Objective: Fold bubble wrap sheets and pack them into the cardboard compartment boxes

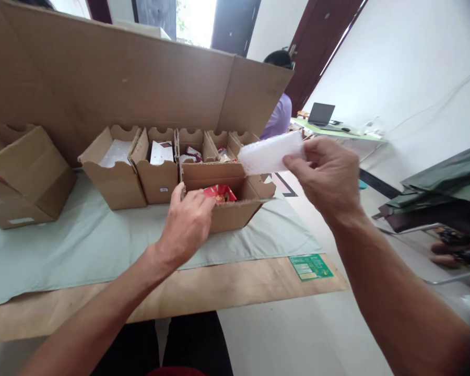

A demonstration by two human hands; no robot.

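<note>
My right hand (325,169) pinches a flat white piece of what looks like foam or bubble wrap (272,152) between thumb and fingers. It is held above the right end of a cardboard box (235,216) at the front of the table. My left hand (190,219) grips the left end of that same box, its fingers over the rim. Inside the box lies a red packet (222,192), partly hidden by the front wall.
Behind stands a row of cardboard bins, one with a white sheet (162,153). A folded carton (29,177) is at left. A tall cardboard panel (141,73) rises behind. A green card (310,267) lies near the table's front edge. Beyond the panel sits a person (279,115).
</note>
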